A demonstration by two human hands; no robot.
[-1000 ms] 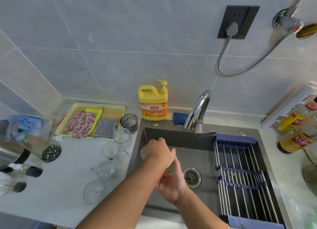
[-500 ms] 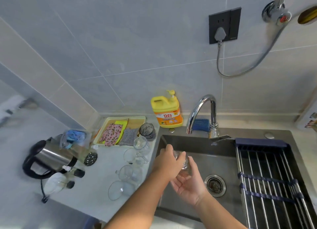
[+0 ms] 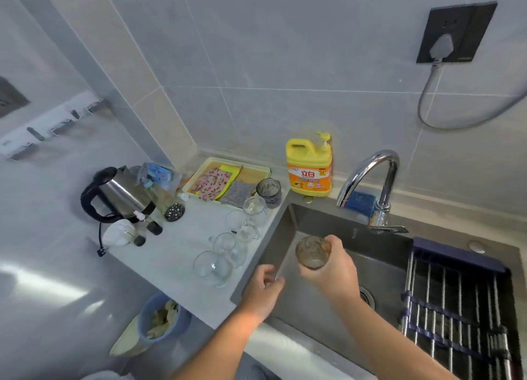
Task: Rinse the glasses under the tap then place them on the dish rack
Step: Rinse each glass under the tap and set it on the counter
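Now the tinted glass (image 3: 313, 252), mouth tilted near-left, is over the sink (image 3: 322, 223), gripped round its base by the right hand (image 3: 335, 270); the tap spout (image 3: 346, 191) lies just far-right of it; the left hand (image 3: 263, 290) hangs loosely curled, empty, beside the sink's left rim

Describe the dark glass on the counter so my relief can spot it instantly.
Find the yellow detergent bottle against the back wall. Just left of it, at the near corner of the yellow tray, stands the dark glass. It is smoky grey, while the other counter glasses in front of it are clear.
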